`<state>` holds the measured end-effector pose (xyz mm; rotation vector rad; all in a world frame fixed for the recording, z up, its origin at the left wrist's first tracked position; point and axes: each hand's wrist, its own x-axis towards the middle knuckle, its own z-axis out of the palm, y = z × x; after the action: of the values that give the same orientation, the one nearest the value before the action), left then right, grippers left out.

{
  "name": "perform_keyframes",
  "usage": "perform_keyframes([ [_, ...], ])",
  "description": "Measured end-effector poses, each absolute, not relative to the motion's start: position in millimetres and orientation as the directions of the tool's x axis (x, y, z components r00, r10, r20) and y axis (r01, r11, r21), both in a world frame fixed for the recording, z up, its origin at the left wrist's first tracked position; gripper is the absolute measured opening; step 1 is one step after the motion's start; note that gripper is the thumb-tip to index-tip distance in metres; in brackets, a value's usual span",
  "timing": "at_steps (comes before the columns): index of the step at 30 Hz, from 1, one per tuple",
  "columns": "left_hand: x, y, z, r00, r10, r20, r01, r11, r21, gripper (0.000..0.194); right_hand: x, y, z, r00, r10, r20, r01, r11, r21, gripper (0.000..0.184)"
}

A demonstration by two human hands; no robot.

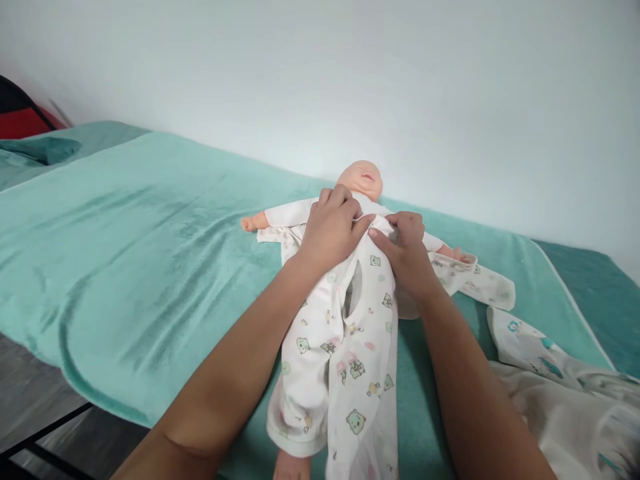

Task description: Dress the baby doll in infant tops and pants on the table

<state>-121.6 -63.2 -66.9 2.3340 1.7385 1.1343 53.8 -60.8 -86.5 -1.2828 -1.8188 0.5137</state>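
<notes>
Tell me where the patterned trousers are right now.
In the head view, the patterned trousers are on the doll, running from the centre to the bottom edge, with the left hand and right hand at their waistband.

A dark green cover [590,293] is being overlaid by a lighter green blanket [125,267], both ends of the cover being left exposed. On the blanket, a doll [363,177] is being supported face-up, its head toward the far edge. Printed clothing [489,287] is being borne beside both arms. At the right, a rumpled white cloth [560,407] is being carried.
</notes>
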Motion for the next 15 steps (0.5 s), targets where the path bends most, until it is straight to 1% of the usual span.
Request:
perform_keyframes([
  [3, -120.6, -66.3, -65.1, 0.154, 0.825, 0.544, 0.852, -0.389, 0.349, 0.032, 52.0, -59.9, -87.6, -0.133, 0.893, 0.430, 0.603, 0.417, -0.680, 0.029],
  [6, -120.7, -68.5, -63.7, 0.167, 0.812, 0.559, 0.866, -0.392, 0.311, 0.034, 49.4, -60.9, -88.8, -0.127, 0.850, 0.511, 0.595, 0.478, -0.646, 0.028],
  [9, -121.4, -68.7, -63.9, 0.167, 0.803, 0.572, 0.869, -0.394, 0.299, 0.038, 46.8, -64.3, -89.9, -0.099, 0.808, 0.581, 0.555, 0.530, -0.642, 0.032],
  [15, -123.6, -65.5, -69.3, 0.169, 0.767, 0.619, 0.847, -0.435, 0.307, 0.043, 45.3, -71.1, -88.7, -0.066, 0.775, 0.628, 0.527, 0.562, -0.638, 0.041],
])
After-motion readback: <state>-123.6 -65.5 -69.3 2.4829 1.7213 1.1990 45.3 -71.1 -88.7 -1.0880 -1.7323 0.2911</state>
